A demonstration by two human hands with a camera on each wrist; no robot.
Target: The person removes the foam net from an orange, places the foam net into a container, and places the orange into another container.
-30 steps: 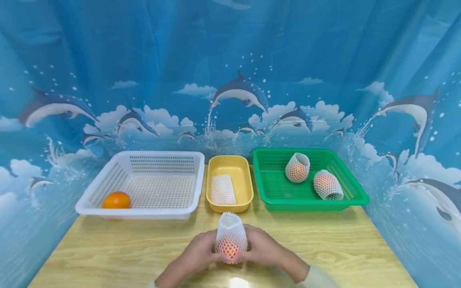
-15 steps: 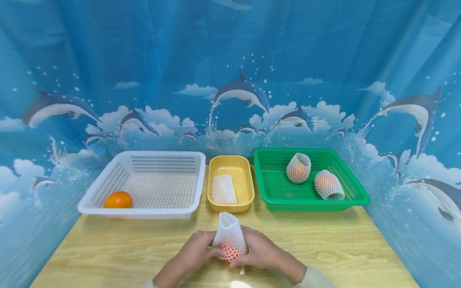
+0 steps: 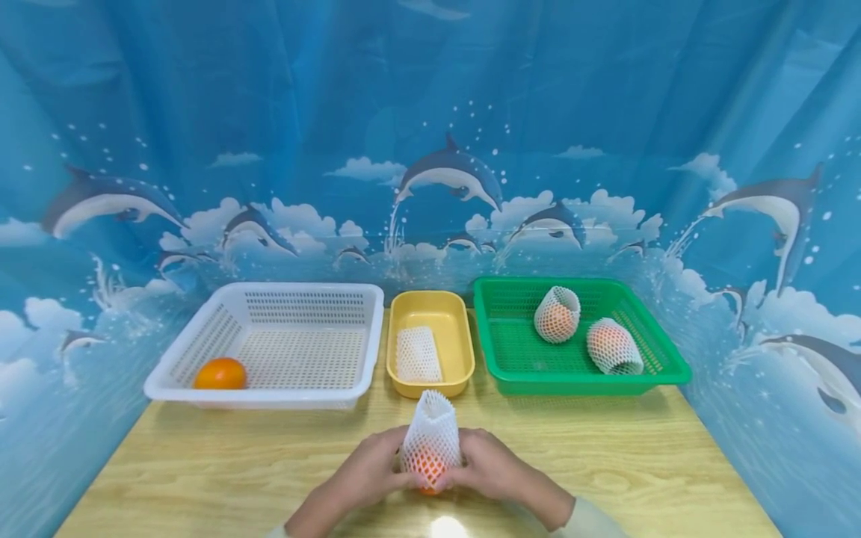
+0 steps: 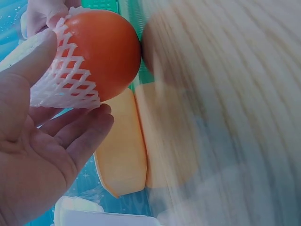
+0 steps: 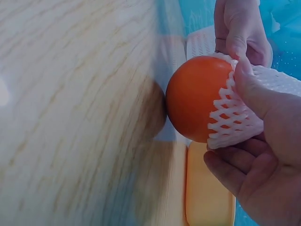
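Observation:
In the head view a white foam fruit net [image 3: 431,430] stands upright, pulled over an orange [image 3: 429,469]. My left hand [image 3: 371,468] and right hand [image 3: 493,465] grip the net from either side, thumbs toward me. Both wrist views show the smooth, reddish-orange lower part of the orange [image 4: 113,54] bare, right at the tabletop. Around its upper part lies the net's edge [image 5: 230,120], with thumb and fingers of each hand on it. The net's upper end rises beyond the fruit, its mouth open.
A white basket [image 3: 309,392] at the left holds another orange [image 3: 220,373]. The yellow tray [image 3: 460,351] in the middle contains flat foam netting [image 3: 418,354]. In the green basket [image 3: 572,387] at the right lie two netted fruits [image 3: 557,317]. A dolphin-print curtain [image 3: 430,90] hangs behind.
The net and orange leaned left half a second ago and are now more upright. Both hands shifted slightly with them, keeping their grip. The baskets and tray stay put.

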